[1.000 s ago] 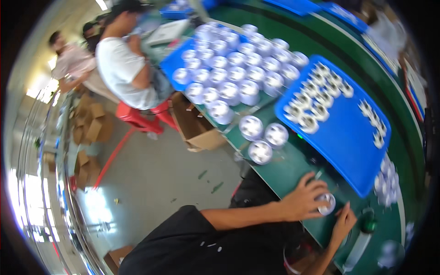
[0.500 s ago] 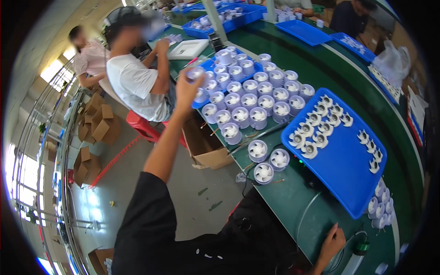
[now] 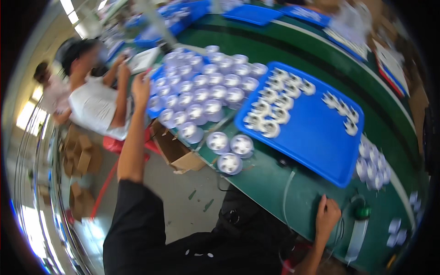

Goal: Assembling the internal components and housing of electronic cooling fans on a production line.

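My left arm reaches to the far left, and my left hand (image 3: 141, 88) is beside the near-left edge of a crowd of small round fans (image 3: 195, 112). These are white-bladed rotors in pale lilac cups. Motion blur hides the fingers, so I cannot tell whether anything is in them. My right hand (image 3: 328, 214) rests on the green table with its fingers curled and nothing visible in it. Beside it lies a pale tube-shaped tool with a green collar (image 3: 363, 211). A blue tray (image 3: 307, 146) ahead of it carries white bladed rotors (image 3: 270, 103) in two groups.
Three fans (image 3: 229, 163) stand apart near the table edge. More cups (image 3: 372, 165) cluster right of the tray. A cable (image 3: 286, 197) crosses the table. A seated person in white (image 3: 96, 101) works at the left, near an open cardboard box (image 3: 176, 149) and a red stool (image 3: 113, 144).
The view has swung, shifting the table leftward and upward. My left hand, earlier raised with a fan in it, is now lower beside the crowd of fans. My right hand stays on the table.
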A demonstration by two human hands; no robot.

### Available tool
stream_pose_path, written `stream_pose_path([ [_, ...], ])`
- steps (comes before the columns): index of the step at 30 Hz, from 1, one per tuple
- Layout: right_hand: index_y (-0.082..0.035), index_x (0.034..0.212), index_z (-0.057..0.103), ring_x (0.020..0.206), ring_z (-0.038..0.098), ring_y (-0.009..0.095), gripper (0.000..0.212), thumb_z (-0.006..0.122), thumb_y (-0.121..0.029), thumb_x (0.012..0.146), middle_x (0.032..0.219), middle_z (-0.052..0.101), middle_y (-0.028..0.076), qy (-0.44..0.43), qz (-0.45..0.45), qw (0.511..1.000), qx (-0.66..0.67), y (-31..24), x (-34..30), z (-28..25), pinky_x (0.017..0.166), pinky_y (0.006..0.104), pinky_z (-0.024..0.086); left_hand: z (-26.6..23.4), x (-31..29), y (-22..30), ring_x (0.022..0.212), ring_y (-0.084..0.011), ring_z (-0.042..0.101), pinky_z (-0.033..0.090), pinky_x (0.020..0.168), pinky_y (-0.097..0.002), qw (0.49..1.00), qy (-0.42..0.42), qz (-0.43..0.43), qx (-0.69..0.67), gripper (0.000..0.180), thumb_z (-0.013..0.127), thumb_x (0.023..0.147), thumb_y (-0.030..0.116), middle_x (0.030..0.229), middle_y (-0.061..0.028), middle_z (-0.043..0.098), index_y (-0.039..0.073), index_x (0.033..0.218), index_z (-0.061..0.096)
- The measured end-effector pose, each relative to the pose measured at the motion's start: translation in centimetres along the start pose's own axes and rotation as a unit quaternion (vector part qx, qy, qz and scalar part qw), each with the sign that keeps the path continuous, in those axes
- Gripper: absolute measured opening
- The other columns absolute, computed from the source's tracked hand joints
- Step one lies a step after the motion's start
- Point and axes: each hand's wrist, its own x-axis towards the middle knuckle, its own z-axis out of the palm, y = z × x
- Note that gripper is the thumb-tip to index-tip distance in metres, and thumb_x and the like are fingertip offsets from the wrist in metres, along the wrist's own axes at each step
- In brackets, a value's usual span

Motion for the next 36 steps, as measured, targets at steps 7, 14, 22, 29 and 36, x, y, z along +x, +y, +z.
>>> stream_pose_path([
  [7,-0.003,0.064,0.061,0.058,0.058,0.03,0.023,0.073,-0.012,0.082,0.064,0.059,0.011,0.019,0.0,0.999,0.047,0.4,0.9,0.7,0.052,0.0393,0.045,-4.7,-23.9,29.8,0.098,-0.0232,0.062,0.048,0.09,-0.0369,0.928,-0.172,0.091,-0.318,0.019,0.057,0.098,0.014,0.102,-0.014,0.067,-0.002,0.102,0.066],
  [14,-0.003,0.079,0.066,0.07,0.062,0.03,0.018,0.069,-0.018,0.088,0.075,0.063,0.011,0.015,0.043,0.993,0.112,0.1,-0.1,-9.6,0.064,0.0393,0.051,-1.7,-38.8,41.6,0.099,-0.0287,0.063,0.045,0.095,-0.0454,0.791,-0.357,0.261,-0.422,0.019,0.064,0.079,-0.003,0.097,-0.008,0.069,0.005,0.096,0.068],
  [22,-0.011,0.129,0.046,0.108,0.057,0.041,0.054,0.074,-0.011,0.082,0.117,0.052,0.022,0.209,0.276,0.887,-0.306,24.8,-6.1,-27.9,0.09,0.0445,0.05,-0.8,-39.7,42.2,0.1,-0.0262,0.061,0.04,0.099,-0.0489,0.769,-0.351,0.288,-0.45,0.019,0.068,0.075,0.0,0.088,-0.0044,0.068,0.008,0.092,0.07],
  [29,-0.004,0.148,0.034,0.132,0.046,0.037,0.076,0.061,0.009,0.078,0.143,0.049,0.019,0.104,0.16,0.913,-0.36,38.6,-10.6,-33.4,0.11,0.0385,0.037,-0.6,-39.7,41.6,0.103,-0.0249,0.059,0.04,0.099,-0.0479,0.807,-0.327,0.229,-0.435,0.021,0.07,0.075,0.003,0.091,-0.0029,0.067,0.011,0.095,0.072],
  [36,-0.007,0.154,0.03,0.122,0.056,0.033,0.083,0.042,0.014,0.075,0.147,0.048,0.019,0.036,0.275,0.926,-0.255,49.0,-13.1,-34.0,0.094,0.0404,0.047,-0.4,-40.9,41.3,0.103,-0.0265,0.058,0.045,0.096,-0.0472,0.817,-0.282,0.211,-0.456,0.022,0.072,0.077,0.007,0.094,-0.0061,0.063,0.009,0.099,0.071],
])
